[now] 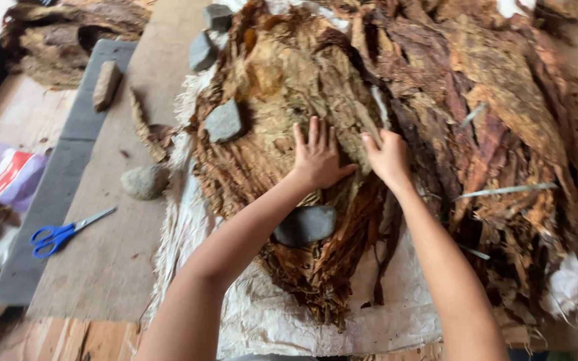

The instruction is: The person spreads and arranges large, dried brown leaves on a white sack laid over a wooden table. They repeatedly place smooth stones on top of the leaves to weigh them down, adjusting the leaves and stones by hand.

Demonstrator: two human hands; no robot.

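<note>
While both hands press flat at the centre of the frame, they rest on a broad heap of dried leaves (282, 100), brittle, crinkled and papery, layered in long ragged strips. Toward the left the leaves are tan and yellowish; toward the right they turn dark reddish-brown, with pale stiff stems poking out. The heap spreads from the top of the frame down to the lower middle, lying on a coarse white woven sack (262, 321) with a frayed edge, which in turn covers a plain brown bench (102, 261).

The left hand (317, 157) lies palm down with fingers spread wide and straight, holding nothing, only flattening the pale leaf under it. The right hand (387, 155) sits just beside it, fingers stretched out over the same leaf where tan meets dark; its grip is likewise wide and empty.

Smooth grey stones weigh the heap down: one (223, 122) left of the hands, another (306, 224) just below the left wrist, two more (203, 51) near the top. A rounder rough stone (144, 182) sits on the bench, and blue-handled scissors (61, 232) lie at lower left.
</note>
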